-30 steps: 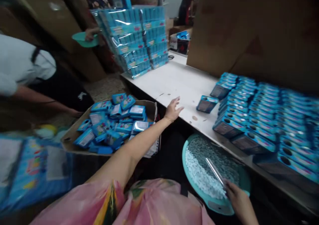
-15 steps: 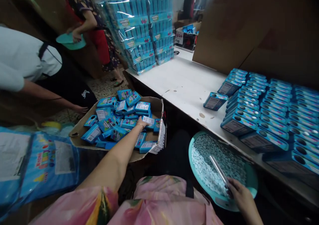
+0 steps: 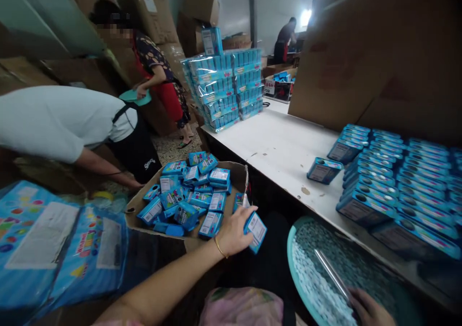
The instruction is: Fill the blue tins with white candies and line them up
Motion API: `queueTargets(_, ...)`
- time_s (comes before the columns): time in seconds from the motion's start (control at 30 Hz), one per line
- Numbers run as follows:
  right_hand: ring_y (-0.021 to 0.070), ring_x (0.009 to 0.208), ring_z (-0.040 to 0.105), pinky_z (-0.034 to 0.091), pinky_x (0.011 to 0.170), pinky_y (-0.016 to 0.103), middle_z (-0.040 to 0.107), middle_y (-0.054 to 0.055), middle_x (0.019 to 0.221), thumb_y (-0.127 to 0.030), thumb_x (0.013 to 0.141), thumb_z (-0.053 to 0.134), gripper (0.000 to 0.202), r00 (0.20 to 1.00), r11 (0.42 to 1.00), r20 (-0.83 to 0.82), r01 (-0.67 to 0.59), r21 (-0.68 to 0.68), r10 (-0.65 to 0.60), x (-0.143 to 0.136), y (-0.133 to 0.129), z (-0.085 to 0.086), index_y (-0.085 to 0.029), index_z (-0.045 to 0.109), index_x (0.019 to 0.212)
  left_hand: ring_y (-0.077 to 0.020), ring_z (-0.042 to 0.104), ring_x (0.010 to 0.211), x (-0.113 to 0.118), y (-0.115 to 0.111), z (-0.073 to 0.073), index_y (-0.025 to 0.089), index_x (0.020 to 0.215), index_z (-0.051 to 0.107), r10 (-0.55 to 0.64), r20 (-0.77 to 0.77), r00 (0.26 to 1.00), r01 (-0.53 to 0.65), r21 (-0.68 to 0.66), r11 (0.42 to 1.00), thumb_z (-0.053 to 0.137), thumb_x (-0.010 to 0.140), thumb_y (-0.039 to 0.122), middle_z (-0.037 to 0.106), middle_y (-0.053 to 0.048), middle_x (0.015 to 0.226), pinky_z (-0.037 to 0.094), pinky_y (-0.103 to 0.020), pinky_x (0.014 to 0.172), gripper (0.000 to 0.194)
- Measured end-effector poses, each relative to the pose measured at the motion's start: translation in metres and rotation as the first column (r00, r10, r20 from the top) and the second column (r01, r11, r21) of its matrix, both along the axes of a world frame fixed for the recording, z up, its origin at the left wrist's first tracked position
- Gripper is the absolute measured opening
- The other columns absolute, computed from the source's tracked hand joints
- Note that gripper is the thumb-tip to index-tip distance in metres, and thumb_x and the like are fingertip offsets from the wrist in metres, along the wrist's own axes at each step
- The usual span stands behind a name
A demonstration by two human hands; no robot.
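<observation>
My left hand (image 3: 236,227), with a gold bangle at the wrist, grips a small blue candy box (image 3: 257,233) just past the right edge of an open carton (image 3: 187,243). Inside that carton lie several loose blue candy boxes (image 3: 177,197). Low on the right, my right hand (image 3: 371,309) is closed round the near end of a shiny metal tube-like scoop (image 3: 332,274). The scoop lies over a turquoise basin (image 3: 290,251) full of small pale candies (image 3: 310,280). My right fingers are partly cut off by the lower edge.
On the white table (image 3: 267,148) stand rows of blue boxes (image 3: 378,181) and one separate box (image 3: 324,170). Behind are a wrapped stack (image 3: 227,85) and a cardboard wall (image 3: 346,61). A bending co-worker (image 3: 65,119) is left of the carton, above blue bags (image 3: 43,249).
My left hand has come out of the carton, moving right and towards me with a candy box. My right hand keeps hold of the scoop over the basin. The view has tilted up.
</observation>
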State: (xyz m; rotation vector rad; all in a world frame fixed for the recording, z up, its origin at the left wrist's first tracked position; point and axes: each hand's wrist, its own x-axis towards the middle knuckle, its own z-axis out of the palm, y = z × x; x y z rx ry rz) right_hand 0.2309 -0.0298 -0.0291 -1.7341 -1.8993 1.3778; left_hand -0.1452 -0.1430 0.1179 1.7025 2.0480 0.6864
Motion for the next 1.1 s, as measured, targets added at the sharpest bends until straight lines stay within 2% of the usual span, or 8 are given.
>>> queueTargets(0.13, 0.0174, 0.055, 0.058, 0.044, 0.054, 0.026, 0.064, 0.003, 0.063, -0.045, 0.066, 0.042, 0.036, 0.999, 0.992, 0.04, -0.026, 0.122, 0.021, -0.004, -0.005, 0.015, -0.02, 0.064, 0.079, -0.0271, 0.048, 0.105, 0.04, 0.003, -0.025, 0.021, 0.128, 0.029, -0.076, -0.05, 0.996, 0.069, -0.127, 0.989, 0.054, 0.063, 0.024, 0.03, -0.013, 0.13, 0.039, -0.039, 0.09, 0.069)
queueTargets(0.27, 0.0144, 0.055, 0.057, 0.041, 0.056, 0.023, 0.063, 0.002, 0.065, -0.037, 0.073, 0.036, 0.037, 0.988, 0.986, 0.146, -0.064, 0.157, 0.041, 0.013, -0.005, 0.013, -0.016, 0.061, 0.09, -0.0269, 0.029, 0.123, 0.04, 0.012, -0.034, 0.019, 0.135, 0.008, -0.401, 0.096, 0.911, 0.411, -0.13, 0.902, 0.058, 0.059, 0.025, 0.01, -0.012, 0.141, 0.03, -0.037, 0.1, 0.091)
queueTargets(0.6, 0.0166, 0.076, 0.058, 0.033, 0.062, 0.022, 0.065, 0.008, 0.086, -0.023, 0.08, 0.035, 0.03, 0.828, 0.954, 0.547, -0.251, 0.164, 0.124, 0.034, 0.008, 0.023, -0.019, 0.061, 0.095, -0.0224, 0.045, 0.109, 0.029, 0.031, -0.048, 0.022, 0.102, 0.053, -0.558, 0.282, 0.78, 0.599, -0.077, 0.797, 0.058, 0.068, 0.028, 0.051, -0.006, 0.118, 0.031, -0.038, 0.096, 0.035)
queueTargets(0.67, 0.0163, 0.076, 0.058, 0.033, 0.062, 0.022, 0.065, 0.007, 0.086, -0.023, 0.081, 0.035, 0.03, 0.825, 0.954, 0.55, -0.256, 0.159, 0.13, 0.032, 0.009, 0.025, -0.019, 0.061, 0.096, -0.021, 0.05, 0.103, 0.036, 0.03, -0.056, 0.022, 0.107, 0.05, -0.505, 0.374, 0.778, 0.569, -0.078, 0.819, 0.056, 0.07, 0.031, 0.056, -0.005, 0.11, 0.034, -0.037, 0.095, 0.038)
queueTargets(0.8, 0.0153, 0.074, 0.057, 0.032, 0.063, 0.021, 0.065, 0.005, 0.079, -0.02, 0.081, 0.035, 0.029, 0.831, 0.948, 0.532, -0.282, 0.146, 0.165, 0.027, 0.008, 0.023, -0.019, 0.061, 0.093, -0.0196, 0.055, 0.093, 0.042, 0.037, -0.071, 0.018, 0.124, 0.032, -0.083, 0.561, 0.823, 0.211, -0.166, 0.963, 0.052, 0.072, 0.038, 0.057, -0.006, 0.104, 0.044, -0.035, 0.083, 0.059)
queueTargets(0.9, 0.0154, 0.074, 0.057, 0.032, 0.062, 0.021, 0.065, 0.005, 0.079, -0.019, 0.081, 0.035, 0.028, 0.822, 0.945, 0.538, -0.301, 0.13, 0.188, 0.027, 0.006, 0.017, -0.02, 0.061, 0.092, -0.0206, 0.058, 0.089, 0.04, 0.043, -0.078, 0.018, 0.121, 0.038, -0.008, 0.503, 0.864, 0.178, -0.291, 0.94, 0.05, 0.073, 0.04, 0.059, -0.006, 0.099, 0.047, -0.037, 0.079, 0.054)
queueTargets(1.0, 0.0158, 0.078, 0.057, 0.033, 0.063, 0.021, 0.065, 0.006, 0.083, -0.02, 0.082, 0.034, 0.029, 0.805, 0.944, 0.562, -0.308, 0.119, 0.191, 0.028, 0.005, 0.014, -0.02, 0.06, 0.094, -0.0238, 0.05, 0.105, 0.037, 0.039, -0.076, 0.022, 0.112, 0.051, -0.221, 0.218, 0.951, 0.271, -0.232, 0.934, 0.051, 0.072, 0.034, 0.051, -0.007, 0.117, 0.04, -0.041, 0.09, 0.042)
queueTargets(1.1, 0.0172, 0.081, 0.058, 0.035, 0.065, 0.022, 0.064, 0.008, 0.088, -0.016, 0.082, 0.034, 0.03, 0.75, 0.945, 0.637, -0.31, 0.103, 0.177, 0.032, 0.006, 0.02, -0.02, 0.059, 0.098, -0.0226, 0.032, 0.123, 0.031, 0.027, -0.068, 0.029, 0.111, 0.053, -0.506, 0.073, 0.86, 0.511, -0.114, 0.852, 0.044, 0.075, 0.016, 0.039, -0.002, 0.131, 0.031, -0.042, 0.099, 0.04)
